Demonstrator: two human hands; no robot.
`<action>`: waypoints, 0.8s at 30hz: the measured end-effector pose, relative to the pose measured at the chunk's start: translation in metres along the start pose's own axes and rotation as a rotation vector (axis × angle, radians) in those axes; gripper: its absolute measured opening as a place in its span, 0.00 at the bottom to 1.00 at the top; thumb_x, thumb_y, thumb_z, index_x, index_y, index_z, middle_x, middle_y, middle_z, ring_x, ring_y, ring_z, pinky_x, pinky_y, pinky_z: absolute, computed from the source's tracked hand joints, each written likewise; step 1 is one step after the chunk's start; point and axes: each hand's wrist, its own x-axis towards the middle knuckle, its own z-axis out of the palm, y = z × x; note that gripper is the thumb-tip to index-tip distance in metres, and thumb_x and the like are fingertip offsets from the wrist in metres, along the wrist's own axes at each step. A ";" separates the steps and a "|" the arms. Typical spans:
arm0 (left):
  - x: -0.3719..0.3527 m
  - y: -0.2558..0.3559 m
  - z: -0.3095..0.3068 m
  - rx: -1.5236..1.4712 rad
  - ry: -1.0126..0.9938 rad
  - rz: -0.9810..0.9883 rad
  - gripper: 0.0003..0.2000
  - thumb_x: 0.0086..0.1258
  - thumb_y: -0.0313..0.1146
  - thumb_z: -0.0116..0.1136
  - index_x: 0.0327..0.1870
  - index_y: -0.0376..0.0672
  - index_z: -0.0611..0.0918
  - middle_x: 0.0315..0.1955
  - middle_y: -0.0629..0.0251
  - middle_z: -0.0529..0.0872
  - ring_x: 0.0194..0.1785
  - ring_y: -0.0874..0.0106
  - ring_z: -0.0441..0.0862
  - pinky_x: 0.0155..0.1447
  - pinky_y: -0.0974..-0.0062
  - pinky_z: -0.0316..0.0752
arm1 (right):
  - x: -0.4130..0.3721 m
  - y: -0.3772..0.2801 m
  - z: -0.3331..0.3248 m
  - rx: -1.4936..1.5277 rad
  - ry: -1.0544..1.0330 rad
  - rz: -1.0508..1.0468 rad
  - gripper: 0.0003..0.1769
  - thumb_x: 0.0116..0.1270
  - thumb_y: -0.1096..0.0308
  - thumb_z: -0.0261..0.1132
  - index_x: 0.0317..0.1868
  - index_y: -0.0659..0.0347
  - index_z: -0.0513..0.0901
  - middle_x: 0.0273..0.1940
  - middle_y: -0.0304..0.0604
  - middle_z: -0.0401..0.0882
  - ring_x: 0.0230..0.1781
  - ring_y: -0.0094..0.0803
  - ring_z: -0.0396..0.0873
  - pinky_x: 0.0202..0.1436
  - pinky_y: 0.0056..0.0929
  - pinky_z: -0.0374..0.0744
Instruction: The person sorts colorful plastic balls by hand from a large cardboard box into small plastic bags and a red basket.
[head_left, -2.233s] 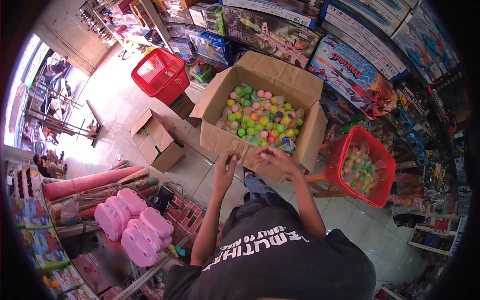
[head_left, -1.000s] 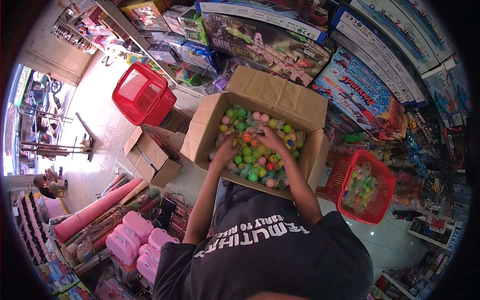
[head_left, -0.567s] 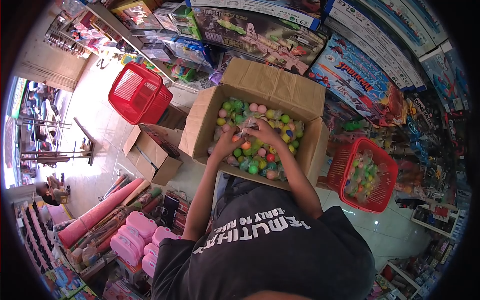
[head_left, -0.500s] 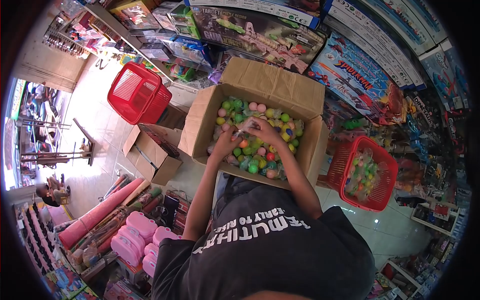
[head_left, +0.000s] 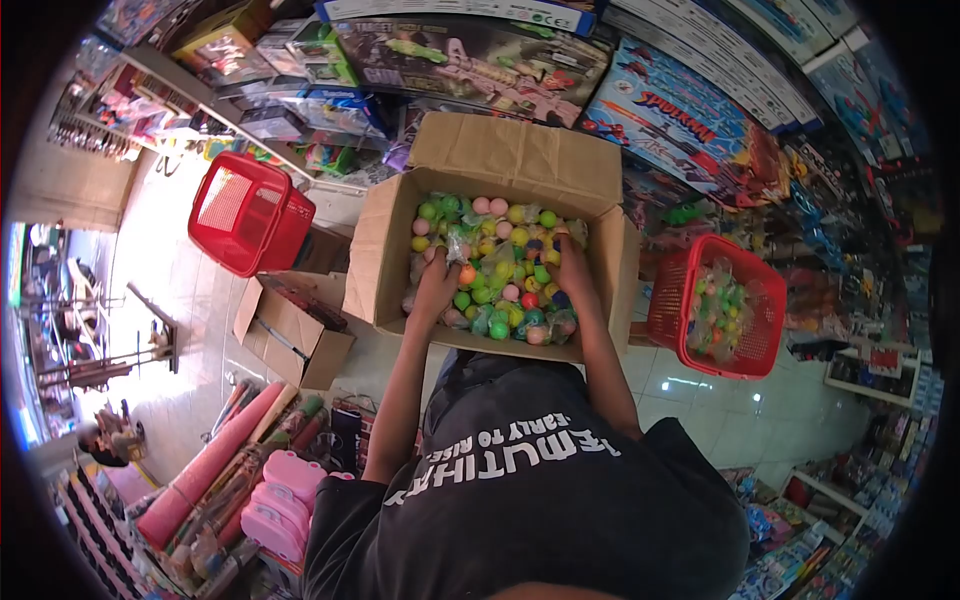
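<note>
An open cardboard box (head_left: pixel 378 250) is full of small colourful balls (head_left: pixel 503 268), several of them in clear plastic. My left hand (head_left: pixel 437 284) is inside the box at its left side, its fingers closed on a crumpled clear plastic bag (head_left: pixel 457 246). Over on the right side, my right hand (head_left: pixel 569 268) reaches down among the balls, fingers curled beside yellow and dark ones. What those fingertips hold, if anything, is hidden.
A red basket (head_left: pixel 765 318) with bagged balls stands right of the box. Another red basket (head_left: pixel 238 214) and a smaller open carton (head_left: pixel 292 330) are at the left. Toy boxes (head_left: pixel 470 62) line the shelf ahead; rolls (head_left: pixel 210 465) and pink cases (head_left: pixel 277 515) lie lower left.
My hands have parted from the middle of the box, the left going left with clear plastic and the right going right into the balls. The view has also shifted slightly.
</note>
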 end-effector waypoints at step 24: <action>-0.024 0.045 0.040 -0.609 -0.564 -0.021 0.09 0.63 0.36 0.57 0.35 0.40 0.76 0.25 0.75 0.74 0.28 0.85 0.68 0.30 0.85 0.63 | -0.094 -0.072 -0.057 0.793 -0.047 0.169 0.18 0.57 0.61 0.65 0.43 0.58 0.68 0.35 0.38 0.71 0.35 0.22 0.70 0.38 0.22 0.69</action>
